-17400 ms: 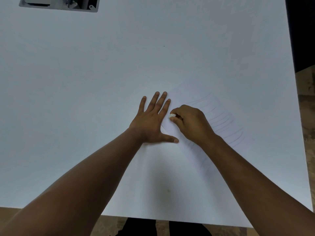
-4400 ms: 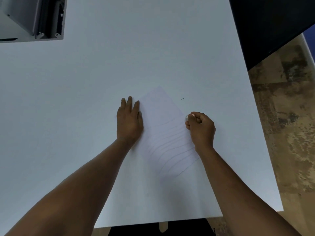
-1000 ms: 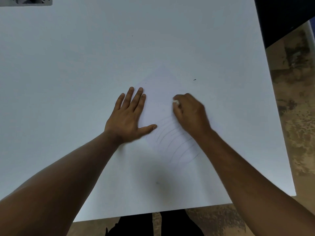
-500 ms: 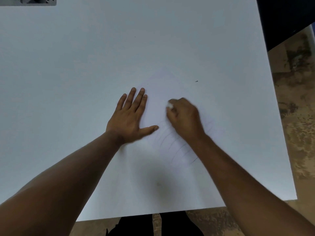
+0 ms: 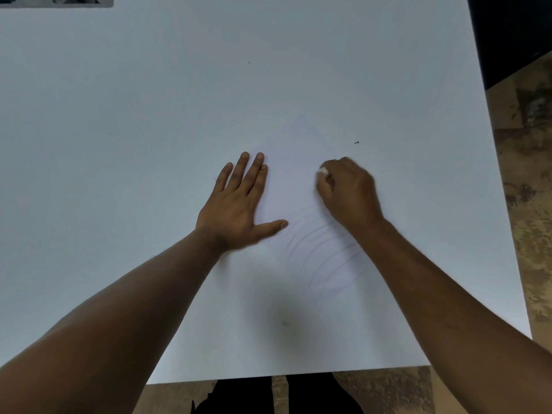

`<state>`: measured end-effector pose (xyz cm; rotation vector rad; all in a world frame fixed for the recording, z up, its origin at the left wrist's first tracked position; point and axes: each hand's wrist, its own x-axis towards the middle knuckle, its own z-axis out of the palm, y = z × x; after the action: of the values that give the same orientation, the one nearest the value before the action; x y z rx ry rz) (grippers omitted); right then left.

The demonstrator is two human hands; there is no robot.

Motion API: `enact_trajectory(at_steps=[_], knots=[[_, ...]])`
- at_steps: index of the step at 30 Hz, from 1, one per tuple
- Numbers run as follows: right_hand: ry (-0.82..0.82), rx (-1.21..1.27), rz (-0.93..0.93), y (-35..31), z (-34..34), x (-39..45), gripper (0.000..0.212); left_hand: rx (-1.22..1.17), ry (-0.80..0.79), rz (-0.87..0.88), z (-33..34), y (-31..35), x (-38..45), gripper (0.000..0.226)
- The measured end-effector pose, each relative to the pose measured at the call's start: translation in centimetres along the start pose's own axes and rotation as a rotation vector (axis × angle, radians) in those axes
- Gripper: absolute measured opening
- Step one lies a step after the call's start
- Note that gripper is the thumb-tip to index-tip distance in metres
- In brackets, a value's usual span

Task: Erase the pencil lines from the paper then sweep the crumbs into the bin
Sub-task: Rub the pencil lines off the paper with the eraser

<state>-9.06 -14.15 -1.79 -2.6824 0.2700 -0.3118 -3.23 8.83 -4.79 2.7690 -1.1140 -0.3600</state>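
While both hands work on the white bench, the findings are as follows:
Paper: a white sheet lies flat on the bench, turned so one corner points away from the person; its edges are faint against the surface
Pencil lines: curved grey strokes cross the near half of the sheet; the far half looks bare
Left hand: the left hand lies flat, fingers straight and thumb spread, pressing on the sheet's left edge; it holds nothing
Right hand: the right hand is curled, its grip closed on a small white eraser, which sits at the fingertips over the middle of the sheet; the hand is slightly blurred
Crumbs: one dark speck lies on the bench beyond the right hand, apart from the sheet
Bin: cannot tell; a grey object is cut off at the far left corner
Floor: mottled brown floor to the right of the bench
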Motion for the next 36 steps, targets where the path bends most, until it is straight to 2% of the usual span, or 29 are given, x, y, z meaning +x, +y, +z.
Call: enact_trajectory(at_steps=[3,6,9,12,15,17,21,24,26,28,32,36], knots=[[-0.100,0.080,-0.144,-3.6,1.7,-0.3,0.015,0.004,0.031,0.017,0.3,-0.1,0.0,0.110],[-0.192,0.103,-0.182,-6.0,3.3,-0.3,0.016,-0.007,0.059,0.027,0.6,-0.2,0.0,0.107],[-0.140,0.040,-0.210,-5.6,3.7,0.5,0.012,-0.013,0.055,0.014,0.4,-0.2,-0.1,0.108],[0.014,-0.126,-0.181,-2.5,2.6,2.0,0.012,-0.012,0.018,-0.014,0.1,0.0,0.0,0.112],[0.080,-0.137,0.028,0.0,1.5,3.6,0.014,-0.021,0.013,-0.018,0.0,0.1,0.1,0.112],[0.110,-0.081,0.083,-0.3,1.8,3.6,0.018,-0.023,0.021,-0.015,0.0,0.0,0.0,0.111],[-0.021,0.008,-0.095,-4.0,3.6,0.9,0.023,-0.024,0.059,0.005,0.5,-0.1,0.1,0.110],[-0.050,-0.073,-0.191,-3.8,3.6,0.6,0.020,-0.024,0.057,0.011,0.6,-0.2,0.0,0.110],[0.054,-0.207,-0.148,-1.3,2.9,2.4,0.009,-0.037,0.053,0.010,0.4,-0.1,0.0,0.110],[0.127,-0.238,-0.036,1.3,2.0,4.2,0.013,-0.043,0.045,0.009,0.3,-0.1,0.0,0.109],[0.113,-0.108,0.059,1.9,1.4,4.7,0.020,-0.046,0.034,0.010,0.2,-0.2,0.0,0.109],[0.027,-0.026,-0.019,2.1,0.4,2.7,0.018,-0.048,0.033,0.008,0.3,-0.2,0.0,0.110]])
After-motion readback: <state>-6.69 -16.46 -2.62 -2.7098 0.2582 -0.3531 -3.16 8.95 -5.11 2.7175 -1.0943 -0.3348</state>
